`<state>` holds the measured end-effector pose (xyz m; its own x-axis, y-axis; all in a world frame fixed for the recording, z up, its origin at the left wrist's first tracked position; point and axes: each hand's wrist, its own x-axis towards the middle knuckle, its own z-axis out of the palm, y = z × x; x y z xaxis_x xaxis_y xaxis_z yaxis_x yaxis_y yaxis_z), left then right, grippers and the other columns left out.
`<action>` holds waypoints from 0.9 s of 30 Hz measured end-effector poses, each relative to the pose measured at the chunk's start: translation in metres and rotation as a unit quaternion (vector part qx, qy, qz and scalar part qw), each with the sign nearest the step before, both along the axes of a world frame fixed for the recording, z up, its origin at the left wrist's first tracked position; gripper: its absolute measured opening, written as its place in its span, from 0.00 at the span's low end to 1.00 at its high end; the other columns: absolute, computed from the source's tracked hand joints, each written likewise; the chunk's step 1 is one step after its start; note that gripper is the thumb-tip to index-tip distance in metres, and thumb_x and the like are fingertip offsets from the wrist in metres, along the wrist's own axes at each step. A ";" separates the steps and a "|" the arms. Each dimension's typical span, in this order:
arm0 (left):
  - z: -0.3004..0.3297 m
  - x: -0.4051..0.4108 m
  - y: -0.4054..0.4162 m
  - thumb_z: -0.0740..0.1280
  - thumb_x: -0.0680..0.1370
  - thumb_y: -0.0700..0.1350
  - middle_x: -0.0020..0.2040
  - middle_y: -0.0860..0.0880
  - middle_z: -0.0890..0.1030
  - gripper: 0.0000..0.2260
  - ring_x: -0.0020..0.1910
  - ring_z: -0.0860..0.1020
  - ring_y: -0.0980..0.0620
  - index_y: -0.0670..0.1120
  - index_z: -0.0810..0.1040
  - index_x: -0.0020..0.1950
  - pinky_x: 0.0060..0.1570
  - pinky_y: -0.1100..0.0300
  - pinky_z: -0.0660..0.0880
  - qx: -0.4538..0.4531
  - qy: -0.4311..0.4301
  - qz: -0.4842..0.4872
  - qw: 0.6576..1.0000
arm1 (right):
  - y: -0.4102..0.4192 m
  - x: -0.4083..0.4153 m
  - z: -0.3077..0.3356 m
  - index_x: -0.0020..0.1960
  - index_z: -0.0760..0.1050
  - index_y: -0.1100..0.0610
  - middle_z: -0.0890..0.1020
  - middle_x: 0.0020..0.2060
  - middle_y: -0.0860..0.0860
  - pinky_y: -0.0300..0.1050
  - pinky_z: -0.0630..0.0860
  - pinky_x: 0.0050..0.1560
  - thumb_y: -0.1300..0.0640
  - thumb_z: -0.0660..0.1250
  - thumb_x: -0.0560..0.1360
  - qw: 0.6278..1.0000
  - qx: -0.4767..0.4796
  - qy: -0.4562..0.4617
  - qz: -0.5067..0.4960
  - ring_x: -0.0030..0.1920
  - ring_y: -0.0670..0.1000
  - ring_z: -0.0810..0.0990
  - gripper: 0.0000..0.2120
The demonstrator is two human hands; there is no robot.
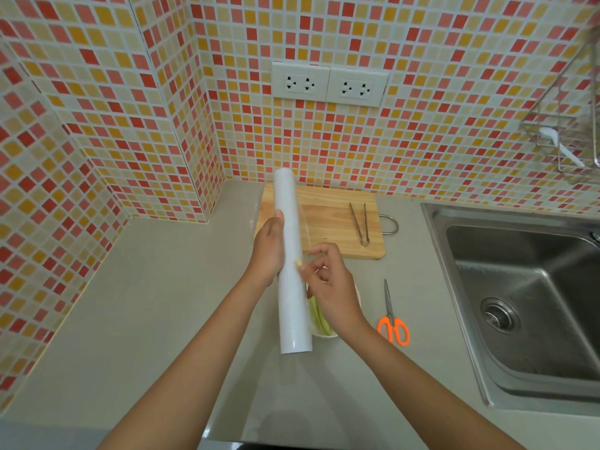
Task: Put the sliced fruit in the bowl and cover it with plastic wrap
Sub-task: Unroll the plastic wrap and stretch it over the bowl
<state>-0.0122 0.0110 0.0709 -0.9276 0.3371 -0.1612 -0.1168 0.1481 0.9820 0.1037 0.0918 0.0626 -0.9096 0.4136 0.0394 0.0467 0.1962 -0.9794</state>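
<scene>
My left hand [269, 251] grips a long white roll of plastic wrap [290, 254] around its middle and holds it lengthwise above the counter. My right hand [328, 284] is beside the roll, its thumb and fingers pinching at the loose clear film edge [306, 228] that lifts off the roll's right side. Below my right hand stands a white bowl [324, 334] with pale green fruit slices [319, 316] in it; the roll and my hand hide most of it.
A wooden cutting board [331, 219] with metal tongs [360, 224] lies at the back against the tiled wall. Orange-handled scissors [391, 316] lie right of the bowl. A steel sink [526, 303] fills the right side. A wire rack [565, 138] hangs upper right.
</scene>
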 end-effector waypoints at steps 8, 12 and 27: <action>-0.005 -0.002 0.001 0.51 0.84 0.55 0.35 0.50 0.68 0.19 0.34 0.66 0.52 0.47 0.64 0.37 0.38 0.57 0.64 -0.009 -0.003 0.031 0.999 | -0.007 0.000 -0.009 0.42 0.68 0.54 0.76 0.30 0.43 0.37 0.71 0.29 0.57 0.67 0.76 0.999 -0.026 0.006 -0.041 0.28 0.47 0.74 0.08; -0.005 -0.003 0.003 0.51 0.83 0.56 0.34 0.51 0.70 0.19 0.33 0.69 0.53 0.49 0.64 0.35 0.36 0.57 0.66 -0.013 -0.002 0.043 0.999 | -0.015 0.000 -0.015 0.35 0.62 0.51 0.71 0.27 0.42 0.36 0.62 0.29 0.48 0.59 0.78 0.995 0.082 -0.047 -0.031 0.28 0.43 0.66 0.15; -0.009 -0.006 -0.003 0.52 0.83 0.56 0.32 0.53 0.69 0.19 0.31 0.68 0.55 0.52 0.65 0.33 0.34 0.58 0.65 -0.038 0.026 0.039 0.998 | -0.014 -0.006 -0.019 0.33 0.58 0.52 0.66 0.26 0.47 0.43 0.61 0.30 0.57 0.53 0.82 0.988 0.127 -0.088 -0.020 0.27 0.46 0.61 0.18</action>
<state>-0.0178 0.0079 0.0622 -0.9586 0.2511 -0.1345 -0.0800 0.2157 0.9732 0.0974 0.0782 0.0440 -0.8946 0.4468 -0.0101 0.2240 0.4287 -0.8753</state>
